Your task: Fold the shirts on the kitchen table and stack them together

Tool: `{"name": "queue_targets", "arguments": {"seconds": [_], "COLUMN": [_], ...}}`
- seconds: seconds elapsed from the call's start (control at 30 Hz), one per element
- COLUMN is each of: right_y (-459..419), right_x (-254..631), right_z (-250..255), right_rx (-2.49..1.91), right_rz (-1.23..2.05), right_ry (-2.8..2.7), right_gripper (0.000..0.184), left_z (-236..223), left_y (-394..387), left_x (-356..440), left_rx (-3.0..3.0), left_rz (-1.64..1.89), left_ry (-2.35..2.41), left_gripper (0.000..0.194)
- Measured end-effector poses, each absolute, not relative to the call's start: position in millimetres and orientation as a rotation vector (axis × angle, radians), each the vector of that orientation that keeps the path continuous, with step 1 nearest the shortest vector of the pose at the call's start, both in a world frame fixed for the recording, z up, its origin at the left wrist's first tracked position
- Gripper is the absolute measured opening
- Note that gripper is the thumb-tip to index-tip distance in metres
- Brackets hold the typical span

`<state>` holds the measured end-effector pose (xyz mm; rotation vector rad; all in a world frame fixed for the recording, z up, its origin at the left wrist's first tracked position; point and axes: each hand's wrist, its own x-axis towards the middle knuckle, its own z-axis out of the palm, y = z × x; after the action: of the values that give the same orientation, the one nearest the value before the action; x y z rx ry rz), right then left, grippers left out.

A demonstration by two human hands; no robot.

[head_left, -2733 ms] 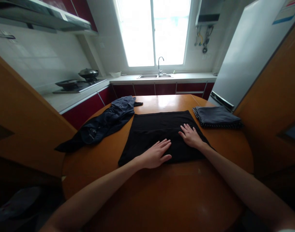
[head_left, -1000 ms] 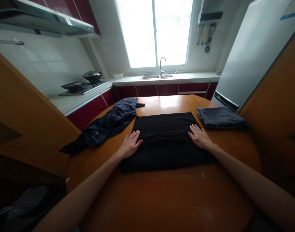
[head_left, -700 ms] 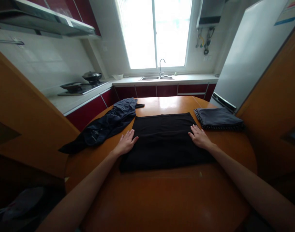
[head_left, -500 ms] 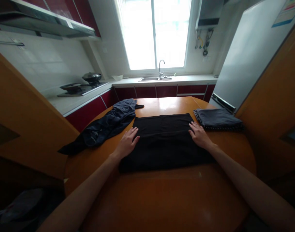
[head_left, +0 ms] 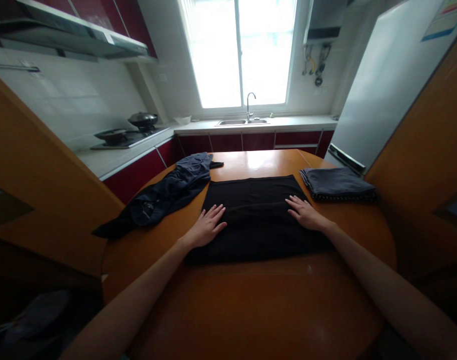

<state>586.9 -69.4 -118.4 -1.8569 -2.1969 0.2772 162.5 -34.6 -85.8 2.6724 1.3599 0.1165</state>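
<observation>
A black garment (head_left: 256, 225), folded into a wide flat shape, lies in the middle of the wooden table (head_left: 258, 305). On its left side rests my left hand (head_left: 207, 227), palm down with the fingers spread. My right hand (head_left: 306, 214) is flat near its right edge, fingers also apart. Neither hand grasps the cloth. What kind of garment it is cannot be made out.
A crumpled dark blue garment (head_left: 168, 192) lies along the table's left side. To the right sits a folded grey cloth stack (head_left: 337, 185). Beyond the table are a counter with a sink (head_left: 232, 122), a stove (head_left: 127, 139) and a fridge (head_left: 378, 85).
Both hands have slid inward over the black garment, the left one to the right and slightly nearer me, the right one a little to the left. The other cloths have stayed put.
</observation>
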Motion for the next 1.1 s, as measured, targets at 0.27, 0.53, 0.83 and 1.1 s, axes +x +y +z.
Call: {"name": "queue_targets", "arguments": {"seconds": [0.27,0.53,0.83,1.1], "right_y": [-74.8,-139.9,-209.4,-211.9], "right_x": [581.5,586.6,624.4,636.5], "right_z": [-114.7,-104.7,-88.3,-92.5], "right_rx": [-1.832,-1.587,-1.381,-1.236], "right_rz": [0.25,0.276,0.331,0.084], "right_ry": [-2.175,-2.258,-2.405,-2.441], "right_gripper": [0.058,0.06,0.062,0.049], "left_z": [-78.7,-67.3,-65.8,-54.3], "left_y": [-61.0,-107.6,-111.9,-123.9], "left_x": [171.6,136.9,88.6,89.4], "left_rx": [2.774,2.84,2.863,2.874], "left_rz": [0.095,0.083,0.245,0.079], "left_ry": [1.171,0.908,0.788,0.811], "left_gripper": [0.068,0.066,0.057,0.073]}}
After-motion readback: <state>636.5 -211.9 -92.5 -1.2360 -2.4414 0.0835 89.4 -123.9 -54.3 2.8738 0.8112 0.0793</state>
